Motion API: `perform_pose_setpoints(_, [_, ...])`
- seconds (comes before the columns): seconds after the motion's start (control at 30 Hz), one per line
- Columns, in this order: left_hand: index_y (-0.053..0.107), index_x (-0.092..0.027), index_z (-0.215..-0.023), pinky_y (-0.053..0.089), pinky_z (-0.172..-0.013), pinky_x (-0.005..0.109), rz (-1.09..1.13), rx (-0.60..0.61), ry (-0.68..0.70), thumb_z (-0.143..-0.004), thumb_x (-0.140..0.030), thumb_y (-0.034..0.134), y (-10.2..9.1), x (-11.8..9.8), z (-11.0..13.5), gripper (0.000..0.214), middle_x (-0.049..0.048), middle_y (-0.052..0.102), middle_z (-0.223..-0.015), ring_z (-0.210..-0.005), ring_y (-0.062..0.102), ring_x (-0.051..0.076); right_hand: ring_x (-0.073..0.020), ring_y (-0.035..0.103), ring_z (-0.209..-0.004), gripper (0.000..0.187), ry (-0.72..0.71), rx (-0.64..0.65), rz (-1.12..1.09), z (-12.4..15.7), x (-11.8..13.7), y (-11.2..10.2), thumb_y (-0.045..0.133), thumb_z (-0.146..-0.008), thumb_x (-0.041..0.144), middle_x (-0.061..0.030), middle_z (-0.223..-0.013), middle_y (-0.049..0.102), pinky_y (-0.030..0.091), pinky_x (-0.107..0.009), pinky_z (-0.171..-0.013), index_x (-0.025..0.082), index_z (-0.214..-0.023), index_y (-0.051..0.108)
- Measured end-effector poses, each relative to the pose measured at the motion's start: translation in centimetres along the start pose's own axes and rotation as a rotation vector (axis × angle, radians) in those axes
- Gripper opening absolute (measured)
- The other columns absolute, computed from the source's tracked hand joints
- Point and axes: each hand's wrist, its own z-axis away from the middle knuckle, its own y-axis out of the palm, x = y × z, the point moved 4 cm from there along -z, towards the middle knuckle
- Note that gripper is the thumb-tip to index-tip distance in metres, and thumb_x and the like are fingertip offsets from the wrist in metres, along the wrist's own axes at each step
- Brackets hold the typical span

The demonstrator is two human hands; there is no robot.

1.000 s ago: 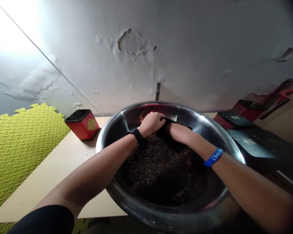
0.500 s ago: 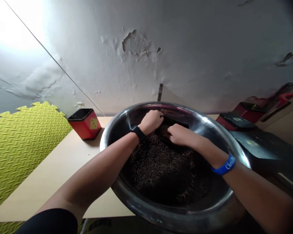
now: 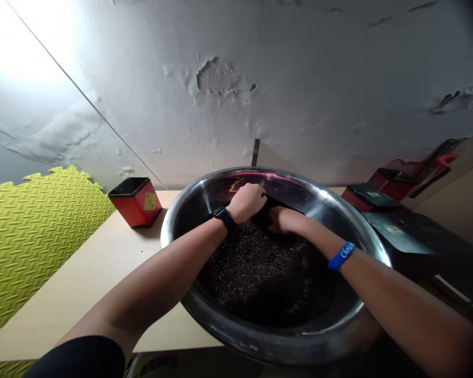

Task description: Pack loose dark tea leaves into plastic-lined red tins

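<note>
A wide steel basin [image 3: 268, 346] holds a heap of dark, thin, dried leaf-like pieces [image 3: 252, 268], which look like loose tea. My left hand [image 3: 247, 201], with a black watch on the wrist, is closed at the far side of the basin. Its curled fingers grip the edge of a dark straight-edged container [image 3: 276, 201], mostly hidden behind both hands. Just right of it, my right hand [image 3: 281, 219] reaches down into the dark area by the container and the leaves. Shadow hides its fingers, so their hold cannot be made out. A blue band circles that forearm.
On the pale table [image 3: 82, 283], a red tapered box [image 3: 136, 210] with a black rim stands left of the basin. More red and black boxes [image 3: 390, 184] are at the right. A peeling wall [image 3: 319, 105] rises behind; yellow foam mat [image 3: 43, 226] lies left.
My right hand has sunk lower and its fingers have gone out of sight among the dark leaves. My left hand has shifted slightly right and down, still closed. The view has moved a little.
</note>
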Motion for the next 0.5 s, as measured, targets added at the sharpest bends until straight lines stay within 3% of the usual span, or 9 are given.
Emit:
perform_pose_setpoints(0.1, [0.068, -0.015, -0.079, 0.042, -0.068, 0.028, -0.011, -0.020, 0.018, -0.080, -0.017, 0.044, -0.4, 0.3, -0.1, 0.024, 0.0074, 0.066, -0.074, -0.067, 0.056, 0.016, -0.0188, 0.061, -0.070, 0.022, -0.097, -0.095, -0.163, 1.3, 0.1, -1.8, 0.052, -0.073, 0.025, -0.0107, -0.083, 0.068, 0.043, -0.026, -0.060, 0.013, -0.085, 0.066])
perform_pose_setpoints(0.2, [0.069, -0.016, -0.079, 0.043, -0.064, 0.027, 0.051, 0.012, 0.025, -0.078, -0.016, 0.046, -0.4, 1.5, -0.4, 0.023, 0.0054, 0.066, -0.072, -0.064, 0.057, 0.015, -0.0142, 0.055, -0.062, 0.019, -0.186, -0.401, -0.462, 3.6, -1.4, -5.2, 0.050, -0.077, 0.032, -0.0033, -0.071, 0.063, 0.040, -0.024, -0.056, 0.016, -0.078, 0.061])
perform_pose_setpoints(0.3, [0.069, -0.018, -0.086, 0.044, -0.068, 0.026, 0.144, 0.007, 0.017, -0.078, -0.015, 0.046, -0.3, 3.1, -1.0, 0.024, 0.0040, 0.068, -0.081, -0.072, 0.059, 0.015, -0.0135, 0.051, -0.060, 0.023, 0.038, -0.993, -0.660, 6.0, -6.1, -7.8, 0.045, -0.081, 0.038, -0.0024, -0.068, 0.057, 0.038, -0.025, -0.053, 0.017, -0.080, 0.056])
perform_pose_setpoints(0.33, [0.069, -0.018, -0.089, 0.045, -0.072, 0.026, 0.156, -0.007, 0.007, -0.077, -0.014, 0.046, -0.3, 3.6, -1.2, 0.026, 0.0042, 0.069, -0.086, -0.077, 0.060, 0.015, -0.0133, 0.049, -0.058, 0.023, 0.164, -1.152, -0.680, 6.4, -7.9, -7.8, 0.042, -0.082, 0.037, -0.0024, -0.067, 0.055, 0.037, -0.025, -0.052, 0.018, -0.080, 0.054])
perform_pose_setpoints(0.37, [0.069, -0.019, -0.091, 0.045, -0.075, 0.026, 0.156, -0.016, -0.006, -0.077, -0.014, 0.046, -0.3, 3.9, -1.3, 0.027, 0.0048, 0.068, -0.090, -0.081, 0.060, 0.016, -0.0134, 0.048, -0.057, 0.022, 0.260, -1.232, -0.654, 6.3, -9.2, -7.5, 0.041, -0.082, 0.036, -0.0024, -0.065, 0.054, 0.036, -0.025, -0.052, 0.018, -0.079, 0.053])
perform_pose_setpoints(0.4, [0.069, -0.018, -0.093, 0.045, -0.078, 0.027, 0.149, -0.015, -0.017, -0.077, -0.014, 0.046, -0.2, 4.1, -1.4, 0.028, 0.0056, 0.068, -0.093, -0.084, 0.060, 0.017, -0.0137, 0.048, -0.057, 0.019, 0.319, -1.227, -0.592, 5.8, -10.3, -6.9, 0.042, -0.081, 0.034, -0.0026, -0.064, 0.053, 0.035, -0.026, -0.052, 0.018, -0.077, 0.052])
perform_pose_setpoints(0.43, [0.068, -0.018, -0.095, 0.045, -0.078, 0.027, 0.138, -0.008, -0.025, -0.077, -0.015, 0.047, 0.0, 4.2, -1.5, 0.028, 0.0063, 0.068, -0.095, -0.085, 0.060, 0.017, -0.0141, 0.048, -0.058, 0.017, 0.341, -1.129, -0.519, 4.8, -11.0, -6.0, 0.045, -0.080, 0.032, -0.0030, -0.064, 0.053, 0.035, -0.026, -0.053, 0.018, -0.075, 0.052])
perform_pose_setpoints(0.5, [0.068, -0.018, -0.098, 0.045, -0.077, 0.027, 0.114, 0.011, -0.008, -0.078, -0.017, 0.046, 0.2, 3.7, -1.5, 0.029, 0.0067, 0.068, -0.096, -0.084, 0.060, 0.018, -0.0147, 0.049, -0.056, 0.013, 0.316, -0.815, -0.389, 2.4, -11.7, -3.8, 0.052, -0.075, 0.029, -0.0043, -0.061, 0.056, 0.035, -0.028, -0.054, 0.018, -0.068, 0.055])
